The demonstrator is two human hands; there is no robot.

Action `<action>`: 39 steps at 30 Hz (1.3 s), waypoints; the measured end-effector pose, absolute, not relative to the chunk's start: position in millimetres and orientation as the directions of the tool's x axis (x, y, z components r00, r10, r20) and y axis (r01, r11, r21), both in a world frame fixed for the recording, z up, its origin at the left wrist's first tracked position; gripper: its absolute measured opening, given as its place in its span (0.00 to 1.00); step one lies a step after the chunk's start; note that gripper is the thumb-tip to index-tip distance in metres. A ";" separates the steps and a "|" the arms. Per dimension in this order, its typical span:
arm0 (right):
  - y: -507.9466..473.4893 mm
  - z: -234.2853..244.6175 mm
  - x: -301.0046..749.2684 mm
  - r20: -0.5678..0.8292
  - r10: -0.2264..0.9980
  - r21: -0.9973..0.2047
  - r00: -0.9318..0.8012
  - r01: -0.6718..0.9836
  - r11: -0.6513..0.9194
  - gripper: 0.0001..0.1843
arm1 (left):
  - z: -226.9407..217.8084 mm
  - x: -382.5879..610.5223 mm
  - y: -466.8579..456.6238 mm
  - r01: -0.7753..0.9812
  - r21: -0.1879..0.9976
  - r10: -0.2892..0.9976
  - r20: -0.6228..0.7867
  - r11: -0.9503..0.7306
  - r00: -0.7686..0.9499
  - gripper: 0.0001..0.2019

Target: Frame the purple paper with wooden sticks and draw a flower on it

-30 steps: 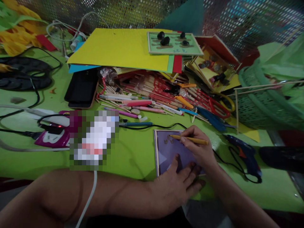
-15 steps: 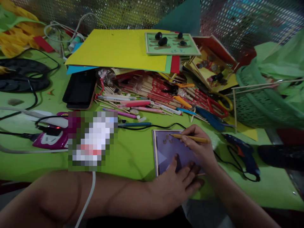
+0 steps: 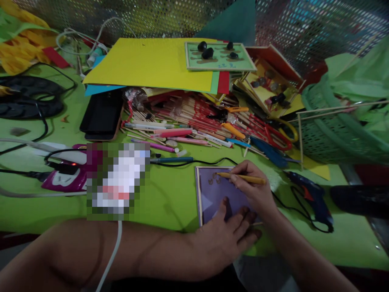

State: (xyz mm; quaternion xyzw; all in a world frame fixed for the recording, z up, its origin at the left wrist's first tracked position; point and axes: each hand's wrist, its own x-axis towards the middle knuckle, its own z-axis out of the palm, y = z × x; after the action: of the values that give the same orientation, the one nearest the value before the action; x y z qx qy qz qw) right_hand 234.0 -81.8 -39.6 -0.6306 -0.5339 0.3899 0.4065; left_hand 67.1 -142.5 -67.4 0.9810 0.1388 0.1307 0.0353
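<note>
A small purple card framed with thin sticks lies on the green table near the front edge. My left hand rests flat on its lower edge with fingers stretched out, pinning it down. My right hand is closed around a yellow pencil, whose tip touches small drawn marks at the top of the card.
A heap of sticks, pens and red scissors lies behind the card. A blue glue gun sits at the right, a green basket beyond it. A black phone, yellow paper sheets and a power strip with cables fill the left.
The view has shifted slightly. Both hands stay in place on the card; the pencil tip moves only minutely.
</note>
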 end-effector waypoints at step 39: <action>-81.6 -35.8 231.8 -0.072 0.990 -0.936 0.122 0.335 -0.109 0.08 | -68.9 68.1 -143.4 0.260 0.092 0.275 0.231 -0.961 0.933 0.26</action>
State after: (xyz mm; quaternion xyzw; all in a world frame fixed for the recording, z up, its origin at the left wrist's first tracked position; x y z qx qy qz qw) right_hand 231.8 -81.6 -35.8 -0.6277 -0.5277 0.4007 0.4086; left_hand 68.1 -143.4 -68.9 0.9828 0.1361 0.1215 0.0302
